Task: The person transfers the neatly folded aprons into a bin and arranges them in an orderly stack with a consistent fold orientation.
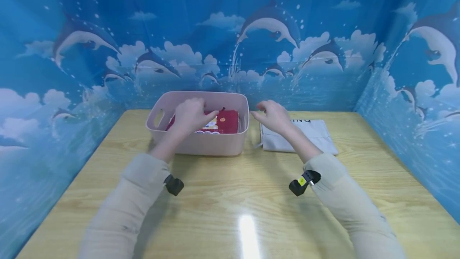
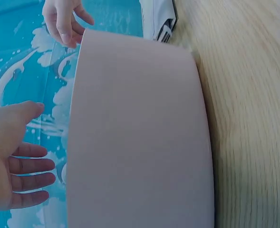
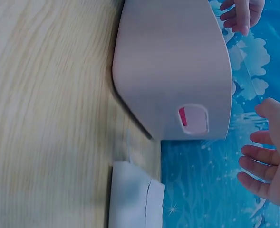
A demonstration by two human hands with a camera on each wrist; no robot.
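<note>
A pale pink plastic basket (image 1: 208,145) with a handle hole at each end stands near the back of the table. Inside lies a dark red cloth item (image 1: 228,121) with a colourful printed pattern, partly covered by my left hand (image 1: 192,115). That hand hovers over the basket's left half, its fingers spread and holding nothing, as the left wrist view shows. My right hand (image 1: 273,116) is raised just off the basket's right end, fingers loosely bent and nothing in them. Beneath the right forearm is a folded white cloth-like bag (image 1: 316,137) with black lettering.
The wooden table (image 1: 215,195) carries the basket and the white bag toward its back edge. Blue dolphin-print curtains (image 1: 215,43) enclose the back and both sides. A small black camera sits on each wrist.
</note>
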